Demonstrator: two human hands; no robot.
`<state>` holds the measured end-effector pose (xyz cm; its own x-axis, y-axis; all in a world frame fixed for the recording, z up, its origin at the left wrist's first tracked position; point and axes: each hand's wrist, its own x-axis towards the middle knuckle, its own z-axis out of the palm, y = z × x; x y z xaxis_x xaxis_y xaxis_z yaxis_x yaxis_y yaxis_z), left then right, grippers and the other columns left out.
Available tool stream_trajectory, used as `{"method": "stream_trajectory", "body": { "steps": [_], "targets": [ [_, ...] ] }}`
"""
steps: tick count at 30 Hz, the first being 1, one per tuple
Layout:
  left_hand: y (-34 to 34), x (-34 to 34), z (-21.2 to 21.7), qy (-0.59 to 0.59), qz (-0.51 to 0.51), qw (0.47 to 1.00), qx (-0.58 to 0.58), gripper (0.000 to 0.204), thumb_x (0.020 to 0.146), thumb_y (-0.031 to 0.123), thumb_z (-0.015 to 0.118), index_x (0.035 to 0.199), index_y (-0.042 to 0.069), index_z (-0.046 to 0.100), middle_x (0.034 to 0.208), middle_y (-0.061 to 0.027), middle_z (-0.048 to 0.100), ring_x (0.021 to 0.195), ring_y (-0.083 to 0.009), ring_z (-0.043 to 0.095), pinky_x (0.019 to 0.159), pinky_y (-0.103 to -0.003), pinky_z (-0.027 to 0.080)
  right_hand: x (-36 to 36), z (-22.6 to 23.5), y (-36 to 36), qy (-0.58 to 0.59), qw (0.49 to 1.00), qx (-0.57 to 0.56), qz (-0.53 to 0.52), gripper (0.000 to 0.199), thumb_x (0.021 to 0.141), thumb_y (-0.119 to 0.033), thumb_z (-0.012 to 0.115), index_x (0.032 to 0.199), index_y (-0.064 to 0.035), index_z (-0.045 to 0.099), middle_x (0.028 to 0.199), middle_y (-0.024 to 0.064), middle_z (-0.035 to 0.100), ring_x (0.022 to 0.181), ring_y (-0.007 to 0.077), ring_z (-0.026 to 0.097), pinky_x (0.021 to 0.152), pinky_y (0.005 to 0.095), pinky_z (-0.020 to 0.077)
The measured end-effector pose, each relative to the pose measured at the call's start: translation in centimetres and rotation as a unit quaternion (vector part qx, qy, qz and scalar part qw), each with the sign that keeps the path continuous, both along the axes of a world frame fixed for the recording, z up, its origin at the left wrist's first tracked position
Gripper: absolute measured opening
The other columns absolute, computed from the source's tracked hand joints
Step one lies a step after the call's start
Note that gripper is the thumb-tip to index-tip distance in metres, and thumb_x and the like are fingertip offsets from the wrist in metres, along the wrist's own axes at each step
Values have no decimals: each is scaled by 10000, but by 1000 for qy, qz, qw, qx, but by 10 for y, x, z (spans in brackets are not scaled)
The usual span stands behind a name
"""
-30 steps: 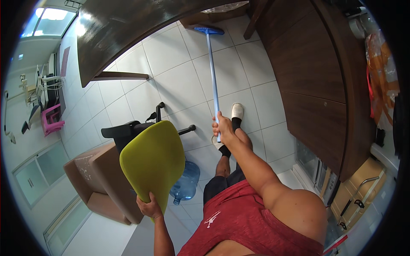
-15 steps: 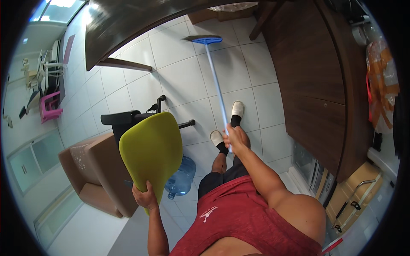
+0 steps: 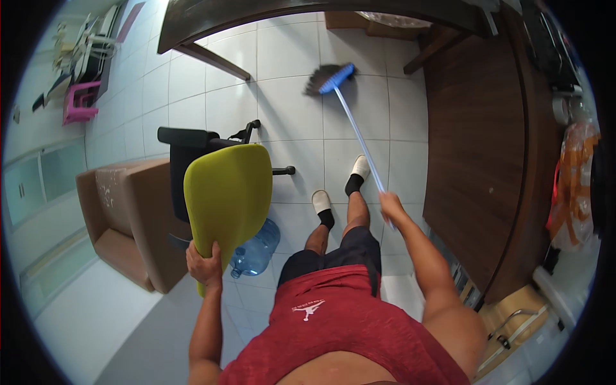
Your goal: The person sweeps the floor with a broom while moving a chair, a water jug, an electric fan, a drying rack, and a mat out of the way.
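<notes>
My right hand [image 3: 392,206] is wrapped round the upper end of a light-blue handle belonging to a broom [image 3: 363,136]. Its blue head with dark bristles is on the floor, tilted and slightly blurred, in front of the dark table. At the left, my left hand [image 3: 205,263] grips the edge of the yellow-green backrest of an office chair [image 3: 228,199]. The chair's black seat, armrest and two caster legs show behind the backrest.
A dark wooden table [image 3: 282,13] spans the far side, with cardboard boxes [image 3: 346,21] beneath. On the right stands a brown cabinet [image 3: 471,167]. A clear-blue water jug [image 3: 256,247] lies behind the chair, near a brown armchair [image 3: 144,224]. A pink stool [image 3: 80,102] is far left.
The broom head has swung right and turned, its bristles now pointing left. My right hand has moved right with the handle. My left hand still holds the chair.
</notes>
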<state>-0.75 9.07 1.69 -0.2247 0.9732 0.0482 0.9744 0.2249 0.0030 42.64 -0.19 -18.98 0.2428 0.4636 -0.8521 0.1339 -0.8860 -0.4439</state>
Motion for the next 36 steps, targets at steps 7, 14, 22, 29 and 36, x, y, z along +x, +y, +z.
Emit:
{"method": "stream_trajectory", "body": {
  "steps": [7, 14, 22, 29, 36],
  "targets": [
    [2, -5, -9, -9, -13, 1000, 9, 461, 678, 364, 647, 1029, 91, 524, 944, -115, 565, 882, -319, 552, 734, -415, 446, -2, -1, 31, 59, 986, 60, -144, 296, 888, -329, 403, 788, -62, 483, 441, 18, 372, 291, 119, 345, 256, 276, 253],
    [3, 0, 1, 0, -19, 999, 31, 422, 657, 361, 659, 954, 94, 525, 810, -93, 523, 744, -296, 534, 644, -401, 440, 61, 202, -120, -2, 979, -154, -136, 308, 899, -354, 394, 863, -65, 494, 459, 9, 369, 302, 102, 321, 271, 263, 282],
    [13, 4, 0, 14, -14, 999, 44, 407, 658, 337, 668, 944, 82, 532, 768, -97, 514, 703, -295, 530, 610, -400, 436, 123, -1, -5, -172, 944, 22, 281, 266, 832, -263, 450, 749, -21, 522, 571, 130, 541, 456, 236, 552, 400, 368, 451],
    [9, 7, -10, 38, -39, 995, 85, 393, 612, 326, 682, 905, 102, 547, 723, -78, 511, 664, -279, 518, 593, -396, 430, 4, -41, 354, 86, 991, 98, 0, 346, 864, -366, 432, 745, -48, 502, 466, 44, 401, 328, 164, 374, 308, 316, 305],
    [-1, 0, -9, 29, -17, 998, 54, 421, 620, 322, 682, 960, 108, 557, 775, -81, 542, 701, -281, 546, 616, -382, 446, 57, -44, 187, -111, 960, 167, 195, 376, 855, -337, 414, 696, -7, 499, 495, 118, 469, 384, 251, 458, 373, 395, 347]
  ]
}}
